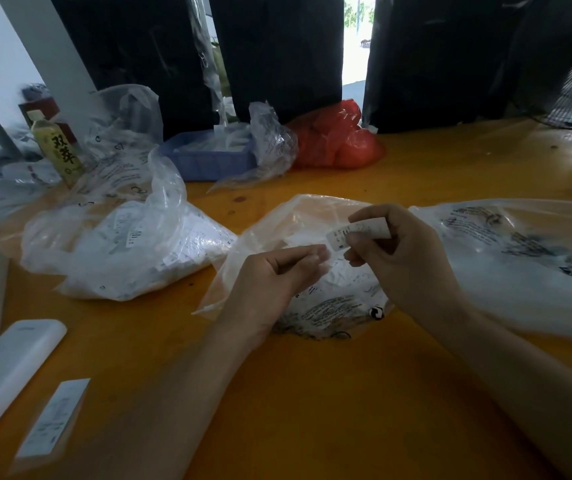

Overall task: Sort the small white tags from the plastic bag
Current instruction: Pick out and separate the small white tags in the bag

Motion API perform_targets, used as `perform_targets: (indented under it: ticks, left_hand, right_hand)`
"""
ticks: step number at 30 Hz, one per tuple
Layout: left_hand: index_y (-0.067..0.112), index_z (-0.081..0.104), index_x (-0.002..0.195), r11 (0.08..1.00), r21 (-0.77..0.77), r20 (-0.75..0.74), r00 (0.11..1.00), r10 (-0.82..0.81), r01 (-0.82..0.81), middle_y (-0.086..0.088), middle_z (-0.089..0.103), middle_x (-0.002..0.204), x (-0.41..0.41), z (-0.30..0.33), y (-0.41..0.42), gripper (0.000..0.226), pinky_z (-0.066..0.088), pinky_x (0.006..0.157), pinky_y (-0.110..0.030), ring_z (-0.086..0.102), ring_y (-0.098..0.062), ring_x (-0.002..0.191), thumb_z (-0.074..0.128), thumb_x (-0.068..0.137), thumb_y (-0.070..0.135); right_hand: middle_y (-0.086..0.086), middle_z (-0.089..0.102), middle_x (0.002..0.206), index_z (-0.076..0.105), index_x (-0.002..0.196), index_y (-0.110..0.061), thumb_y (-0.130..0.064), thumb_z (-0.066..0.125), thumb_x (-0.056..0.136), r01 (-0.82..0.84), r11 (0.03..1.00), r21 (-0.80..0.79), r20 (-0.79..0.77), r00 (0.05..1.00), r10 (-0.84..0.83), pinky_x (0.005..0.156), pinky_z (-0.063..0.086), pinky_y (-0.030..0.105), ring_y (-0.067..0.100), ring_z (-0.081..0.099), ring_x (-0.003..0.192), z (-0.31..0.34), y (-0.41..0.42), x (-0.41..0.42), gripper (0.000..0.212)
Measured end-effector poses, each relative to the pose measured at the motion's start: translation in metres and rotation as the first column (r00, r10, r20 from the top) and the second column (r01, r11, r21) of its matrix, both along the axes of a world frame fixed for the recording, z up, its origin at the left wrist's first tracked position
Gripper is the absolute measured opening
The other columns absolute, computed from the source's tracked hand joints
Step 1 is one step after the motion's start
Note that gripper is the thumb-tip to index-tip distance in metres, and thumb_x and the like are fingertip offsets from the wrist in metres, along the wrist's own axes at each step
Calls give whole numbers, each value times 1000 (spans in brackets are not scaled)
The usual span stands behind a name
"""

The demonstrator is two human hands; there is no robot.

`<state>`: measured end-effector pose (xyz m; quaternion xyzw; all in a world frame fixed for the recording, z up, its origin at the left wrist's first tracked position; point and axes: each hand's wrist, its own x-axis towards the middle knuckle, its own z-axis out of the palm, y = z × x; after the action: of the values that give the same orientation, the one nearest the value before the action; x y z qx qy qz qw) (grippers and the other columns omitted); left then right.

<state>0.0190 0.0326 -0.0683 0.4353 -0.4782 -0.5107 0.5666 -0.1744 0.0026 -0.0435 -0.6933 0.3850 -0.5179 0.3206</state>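
At the centre of the frame we hold a small stack of white tags [357, 232] in our right hand [402, 254], pinched between thumb and curled fingers and lifted just above the open clear plastic bag [298, 216], probably so the printed side faces us for reading. Our left hand [277, 275] sits just beside the stack, fingers curled in with the fingertips [315, 254] nearly at the lowest tag's edge; whether they grip anything we cannot tell, but it looks ready to peel one off. More tags lie inside the bag beneath both hands. A fuller bag of tags [128, 244] rests at left of centre and another printed bag [519, 251] at right, likely the sorting piles. A blue tray [208, 161] stands at upper centre on the yellow table [312, 410].
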Motion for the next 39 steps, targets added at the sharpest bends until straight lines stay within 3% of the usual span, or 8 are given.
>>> perform_targets:
  ticks: [9,14,20,22,28,32,35,39]
  left_hand:
    - [10,79,117,999,-43,134,991,-1,7,-4,82,111,1,-1,2,37,58,94,-22,77,-17,110,78,85,28]
    - [11,80,117,999,-43,269,963,17,-6,2,81,113,2,-1,3,25,56,92,-17,76,-10,109,78,94,19]
    - [15,82,114,999,-42,319,947,28,-15,5,81,113,0,1,3,22,55,89,-14,75,-6,107,80,93,22]
    - [16,83,113,999,-37,310,950,22,-11,4,81,112,0,1,3,22,55,89,-15,75,-7,108,80,93,23]
    - [18,83,113,999,-45,323,946,20,-6,5,82,105,1,1,5,19,54,82,-12,76,-6,102,77,96,25]
    - [19,77,117,1000,16,198,980,1,-4,-3,82,106,0,1,5,30,62,89,-25,78,-16,104,83,89,25]
    - [11,74,108,999,39,112,994,6,-11,-9,82,103,0,0,4,22,64,79,-28,79,-21,102,83,89,16]
    - [9,79,100,998,15,42,998,57,-57,-11,81,105,-2,0,3,17,63,82,-27,79,-24,103,85,86,18]
  right_hand:
    - [-12,72,86,64,101,-37,-17,63,100,19,996,-87,-70,997,-25,73,62,37,3,72,83,-3,0,3,21]
    - [-17,72,83,62,105,-41,-17,62,100,22,990,-142,-122,992,-40,69,59,25,-2,71,83,-6,1,3,24]
    - [-19,70,84,62,105,-41,-19,62,100,50,990,-129,-171,983,-72,59,55,33,11,70,72,-7,1,5,22]
    - [-22,69,88,64,107,-36,-20,62,101,57,990,-126,-193,978,-81,60,55,32,16,70,73,-8,1,5,18]
    - [-31,62,88,67,110,-30,-20,63,100,52,984,-171,-257,962,-96,56,45,11,3,63,71,-8,0,4,15]
    - [-25,68,93,65,107,-36,-24,63,100,112,977,-184,-173,974,-144,64,52,16,2,68,77,-8,-1,3,14]
    - [-19,71,90,64,107,-37,-26,64,99,144,974,-174,-87,983,-161,70,56,20,0,70,85,-6,-3,0,13]
    - [-15,71,91,64,104,-32,-21,68,97,84,989,-119,-71,993,-93,72,59,21,-1,71,82,-6,-3,1,13]
